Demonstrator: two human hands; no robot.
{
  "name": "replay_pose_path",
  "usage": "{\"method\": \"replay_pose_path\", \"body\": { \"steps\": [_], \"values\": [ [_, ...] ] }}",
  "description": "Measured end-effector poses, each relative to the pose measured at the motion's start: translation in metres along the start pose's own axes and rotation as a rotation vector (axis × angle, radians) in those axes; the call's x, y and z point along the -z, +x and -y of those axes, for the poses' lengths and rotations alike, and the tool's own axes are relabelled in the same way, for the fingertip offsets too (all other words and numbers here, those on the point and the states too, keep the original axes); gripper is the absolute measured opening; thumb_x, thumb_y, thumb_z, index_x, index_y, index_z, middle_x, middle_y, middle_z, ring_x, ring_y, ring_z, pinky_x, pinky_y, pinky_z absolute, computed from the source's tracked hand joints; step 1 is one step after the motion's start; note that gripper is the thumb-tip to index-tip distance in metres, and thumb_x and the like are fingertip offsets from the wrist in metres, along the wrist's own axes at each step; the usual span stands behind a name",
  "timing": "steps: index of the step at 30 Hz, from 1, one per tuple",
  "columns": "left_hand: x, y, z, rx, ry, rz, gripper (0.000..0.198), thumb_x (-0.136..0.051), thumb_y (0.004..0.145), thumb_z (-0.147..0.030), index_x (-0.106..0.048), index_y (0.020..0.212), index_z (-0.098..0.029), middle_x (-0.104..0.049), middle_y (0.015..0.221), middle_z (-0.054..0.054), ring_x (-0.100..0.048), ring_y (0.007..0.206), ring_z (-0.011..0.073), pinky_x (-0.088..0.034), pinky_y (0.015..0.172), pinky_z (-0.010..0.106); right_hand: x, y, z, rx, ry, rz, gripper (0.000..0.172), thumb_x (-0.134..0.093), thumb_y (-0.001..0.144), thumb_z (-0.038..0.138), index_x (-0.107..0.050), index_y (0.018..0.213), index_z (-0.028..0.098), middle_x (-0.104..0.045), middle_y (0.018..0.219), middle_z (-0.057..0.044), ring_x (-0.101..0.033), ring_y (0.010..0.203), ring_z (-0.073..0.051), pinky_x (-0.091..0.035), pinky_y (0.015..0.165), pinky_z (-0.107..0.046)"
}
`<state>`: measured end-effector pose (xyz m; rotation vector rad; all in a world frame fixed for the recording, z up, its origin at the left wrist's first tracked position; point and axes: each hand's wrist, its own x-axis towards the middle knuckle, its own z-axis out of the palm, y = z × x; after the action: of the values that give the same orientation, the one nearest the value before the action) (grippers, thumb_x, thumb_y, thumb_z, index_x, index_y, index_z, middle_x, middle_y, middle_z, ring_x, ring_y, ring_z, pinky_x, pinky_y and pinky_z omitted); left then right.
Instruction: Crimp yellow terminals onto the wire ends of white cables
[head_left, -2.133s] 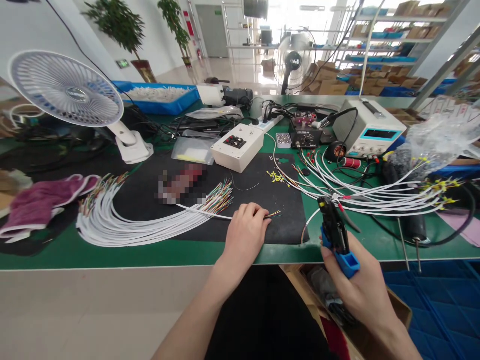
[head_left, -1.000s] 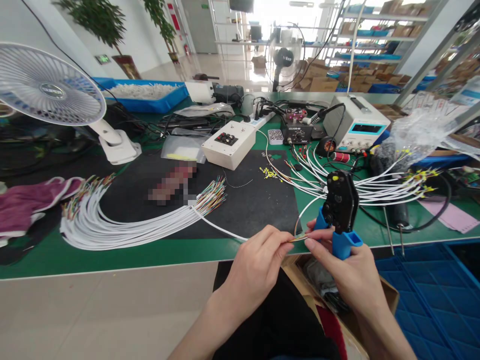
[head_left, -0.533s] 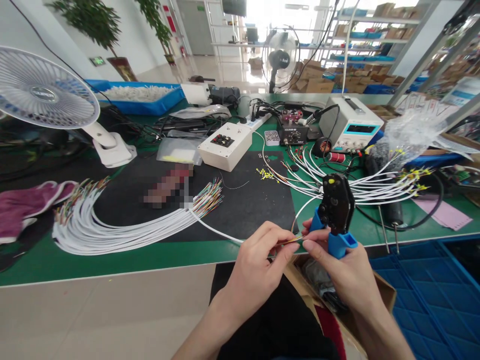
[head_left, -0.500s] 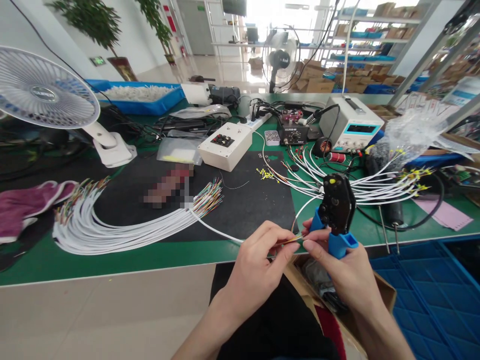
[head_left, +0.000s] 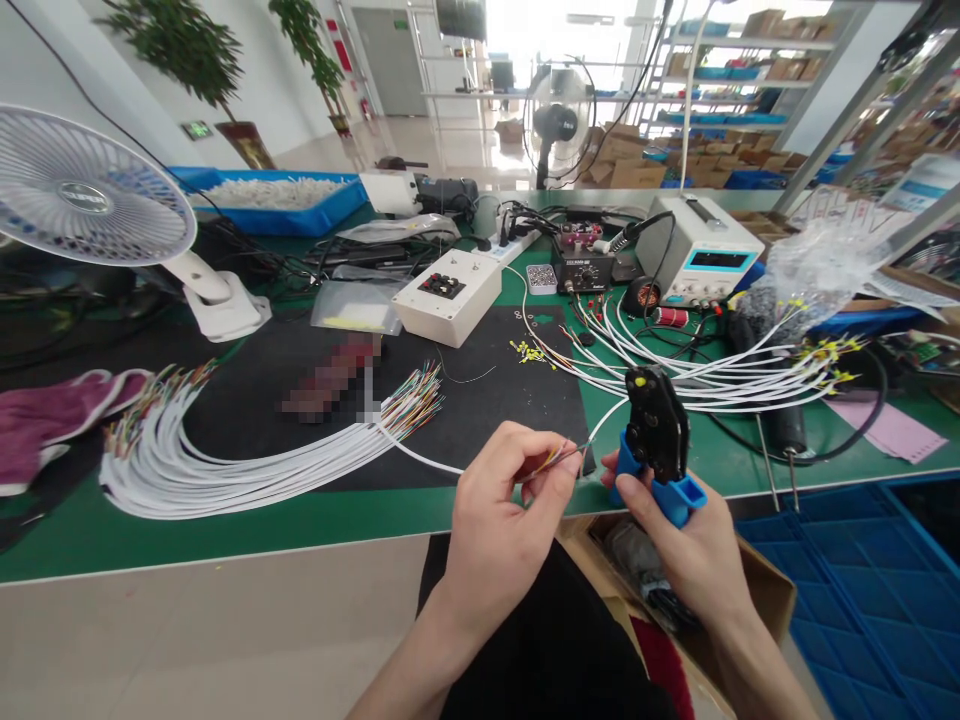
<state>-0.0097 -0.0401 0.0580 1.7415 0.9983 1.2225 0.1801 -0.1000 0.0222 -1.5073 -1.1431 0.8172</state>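
Between the thumb and fingers of my left hand (head_left: 510,505) are the thin coloured wires (head_left: 551,459) at a white cable's end. My right hand (head_left: 679,530) is closed around the blue handles of a black-headed crimping tool (head_left: 658,430), its jaws pointing up. The two hands are a little apart over the table's front edge. To the left lies a curved bundle of white cables (head_left: 247,485) with stripped coloured ends. Behind the tool, more white cables (head_left: 720,385) carry yellow tips at their right ends. Small yellow terminals (head_left: 529,352) are scattered on the black mat (head_left: 480,440).
A white switch box (head_left: 450,300) stands behind the mat. Further right are a small tin (head_left: 542,279), a black control unit (head_left: 583,270) and a power supply (head_left: 701,245). A white fan (head_left: 90,195) stands left. Below the right edge are a cardboard box (head_left: 772,590) and blue crates (head_left: 862,600).
My hands have drawn apart. The left has shifted slightly left with the wires; the right thumb and finger have come away from them, and the crimping tool has moved slightly left and down.
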Motion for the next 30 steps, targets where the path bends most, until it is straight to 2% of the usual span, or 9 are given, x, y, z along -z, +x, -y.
{"method": "replay_pose_path", "body": {
  "steps": [2, 7, 14, 20, 30],
  "values": [
    [-0.001, 0.008, -0.006, -0.009, 0.004, -0.079, 0.004, -0.069, 0.099, -0.021, -0.073, 0.102, -0.021, -0.062, 0.09, -0.001, -0.054, 0.071, 0.0098, -0.044, 0.064, 0.022, -0.002, -0.001, -0.004, 0.01, -0.014, -0.002, 0.025, -0.075, 0.095, 0.044, -0.073, 0.112, 0.025, -0.078, 0.106, -0.002, -0.072, 0.094, -0.021, -0.054, 0.087, -0.032],
    [-0.009, 0.025, -0.015, -0.055, -0.024, -0.145, 0.006, -0.072, 0.098, -0.022, -0.075, 0.1, -0.019, -0.063, 0.091, 0.0, -0.052, 0.067, 0.0069, -0.043, 0.058, 0.019, -0.006, -0.001, -0.007, 0.024, -0.035, 0.02, 0.026, -0.072, 0.096, 0.046, -0.071, 0.11, 0.024, -0.076, 0.101, -0.002, -0.072, 0.091, -0.021, -0.054, 0.083, -0.03],
    [-0.011, 0.03, -0.017, -0.067, -0.004, -0.121, 0.007, -0.071, 0.098, -0.02, -0.077, 0.099, -0.017, -0.061, 0.088, -0.001, -0.049, 0.064, 0.0057, -0.041, 0.056, 0.018, -0.006, -0.001, -0.004, 0.058, -0.105, 0.054, 0.025, -0.071, 0.096, 0.044, -0.07, 0.111, 0.024, -0.076, 0.101, -0.002, -0.073, 0.094, -0.021, -0.056, 0.081, -0.028],
    [-0.008, 0.025, -0.019, -0.065, 0.023, -0.126, 0.007, -0.069, 0.099, -0.021, -0.075, 0.097, -0.018, -0.06, 0.088, -0.001, -0.05, 0.065, 0.0061, -0.041, 0.057, 0.018, -0.008, -0.001, -0.004, 0.097, -0.099, 0.062, 0.022, -0.072, 0.096, 0.039, -0.068, 0.111, 0.024, -0.077, 0.109, -0.002, -0.073, 0.098, -0.02, -0.056, 0.084, -0.027],
    [-0.004, 0.025, -0.021, -0.055, 0.04, -0.114, 0.008, -0.068, 0.099, -0.021, -0.075, 0.096, -0.017, -0.059, 0.087, -0.002, -0.048, 0.064, 0.0052, -0.041, 0.057, 0.018, -0.006, -0.002, 0.0, 0.095, -0.123, 0.088, 0.019, -0.07, 0.098, 0.04, -0.068, 0.106, 0.023, -0.076, 0.106, -0.003, -0.072, 0.096, -0.02, -0.056, 0.084, -0.028]
  ]
}}
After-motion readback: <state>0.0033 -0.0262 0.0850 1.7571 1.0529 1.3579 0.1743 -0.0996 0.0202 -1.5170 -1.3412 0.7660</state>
